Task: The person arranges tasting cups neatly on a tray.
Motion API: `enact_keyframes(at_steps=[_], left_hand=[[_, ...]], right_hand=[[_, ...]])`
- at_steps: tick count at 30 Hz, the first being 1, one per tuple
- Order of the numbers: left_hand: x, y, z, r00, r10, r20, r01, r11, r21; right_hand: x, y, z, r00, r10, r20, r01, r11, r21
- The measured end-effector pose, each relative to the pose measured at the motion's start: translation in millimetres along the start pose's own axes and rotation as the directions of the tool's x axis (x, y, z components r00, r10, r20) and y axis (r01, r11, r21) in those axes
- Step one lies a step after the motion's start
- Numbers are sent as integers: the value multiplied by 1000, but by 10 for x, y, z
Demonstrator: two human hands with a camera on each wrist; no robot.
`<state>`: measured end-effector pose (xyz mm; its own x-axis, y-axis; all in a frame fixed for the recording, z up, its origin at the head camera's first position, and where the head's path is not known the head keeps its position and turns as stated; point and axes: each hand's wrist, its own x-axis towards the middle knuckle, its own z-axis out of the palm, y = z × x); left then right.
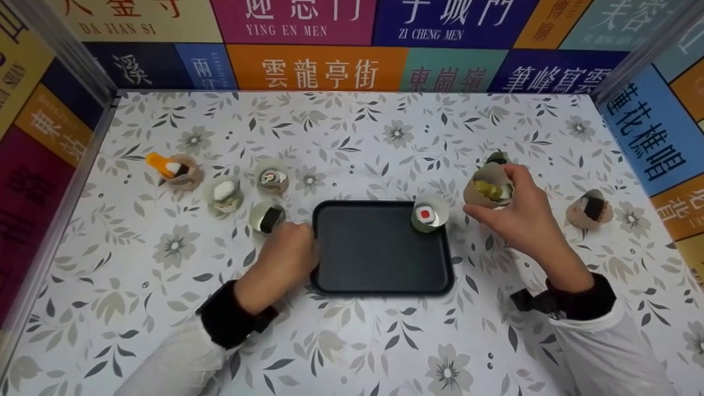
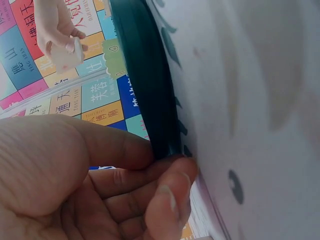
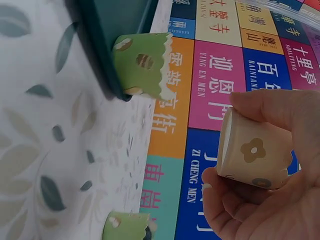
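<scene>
My left hand (image 1: 286, 258) pinches the left edge of a dark rectangular tray (image 1: 379, 253); the left wrist view shows thumb and fingers right at its rim (image 2: 155, 85). On the tray's far right corner stands a green paper cup (image 3: 142, 67) holding a white piece with a red centre. My right hand (image 1: 520, 217) grips a tan flower-printed paper cup (image 3: 255, 150) between thumb and fingers, right of the tray. Something yellow-green and white (image 1: 488, 190) sits inside that cup, which is off the table in the right wrist view.
Left of the tray stand several small paper cups with toy-like sushi, including a green one (image 1: 258, 220) close to my left hand. Another green cup (image 3: 125, 227) sits behind the held one. A tan cup (image 1: 586, 214) stands far right. Printed panels (image 1: 319, 66) wall the table.
</scene>
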<state>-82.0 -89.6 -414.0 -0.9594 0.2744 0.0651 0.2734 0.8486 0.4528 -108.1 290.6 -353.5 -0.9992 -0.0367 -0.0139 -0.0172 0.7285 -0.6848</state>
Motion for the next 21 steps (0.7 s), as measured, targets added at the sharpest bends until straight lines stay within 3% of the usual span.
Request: enact_keyframes(at_steps=[11, 21], left_hand=[[5, 2, 6, 1000, -9, 6, 9, 1000, 7], [8, 2, 3, 1000, -11, 14, 11, 1000, 16]], right_hand=[[119, -311, 187, 995, -103, 5, 103, 993, 51], [233, -527, 445, 989, -103, 110, 93, 991, 96]])
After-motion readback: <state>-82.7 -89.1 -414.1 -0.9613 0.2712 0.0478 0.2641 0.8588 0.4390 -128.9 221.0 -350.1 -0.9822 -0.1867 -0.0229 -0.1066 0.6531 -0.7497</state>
